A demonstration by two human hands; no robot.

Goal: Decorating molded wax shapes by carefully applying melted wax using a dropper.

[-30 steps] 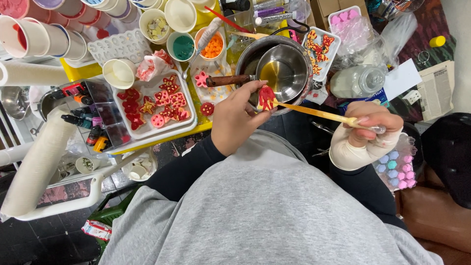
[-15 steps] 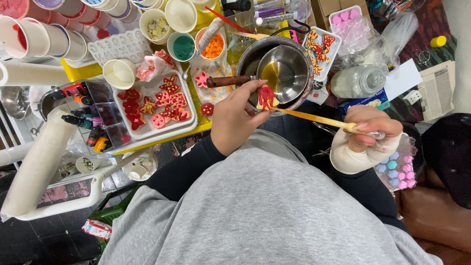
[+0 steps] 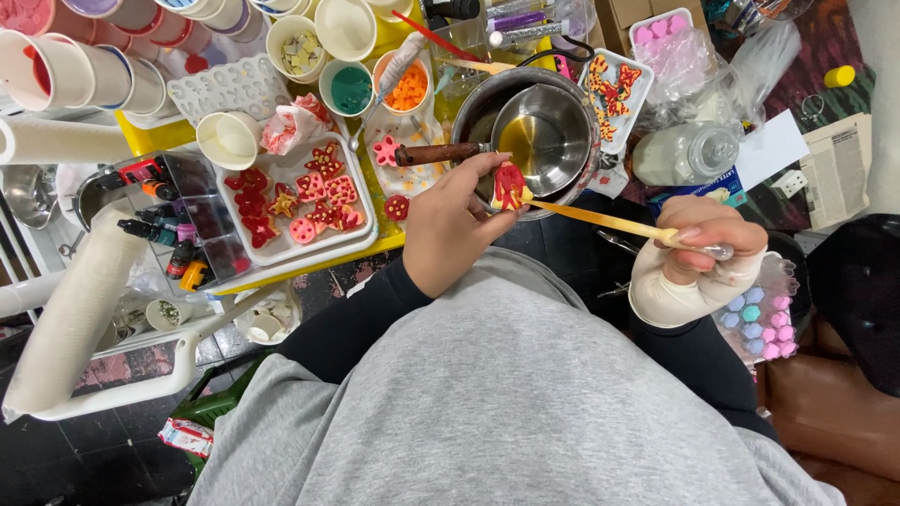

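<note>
Two hands are busy over the crowded table: the left hand (image 3: 450, 225) has its fingers closed round a small red-and-yellow moulded piece (image 3: 509, 186), pinching it between thumb and fingertips and holding it just at the near rim of the shiny steel saucepan (image 3: 548, 131). That pan sits inside a larger dark pot (image 3: 478, 108), its brown wooden handle (image 3: 441, 153) pointing left past the knuckles. Over on the other side, the right hand (image 3: 708, 245), wrapped at the wrist in a cream bandage (image 3: 667, 295), is clenched tight on the end of a long thin yellow-coated stick (image 3: 609, 222), and the stick's tip reaches right up to the little piece, touching it or as good as. Left of the hands, a white tray (image 3: 361, 211) holds a spread of red and pink shaped pieces (image 3: 295, 197), stars and hearts among them. Behind it stand white paper cups (image 3: 230, 141), one with green contents (image 3: 351, 89) and one with orange bits (image 3: 407, 92). A white tray of orange butterfly shapes (image 3: 614, 89) lies just right of the pot, and a clear bag of pink and blue balls (image 3: 759, 323) sits below the bandaged wrist. A grey sweatshirt (image 3: 506, 403) with dark sleeves fills the foreground.
</note>
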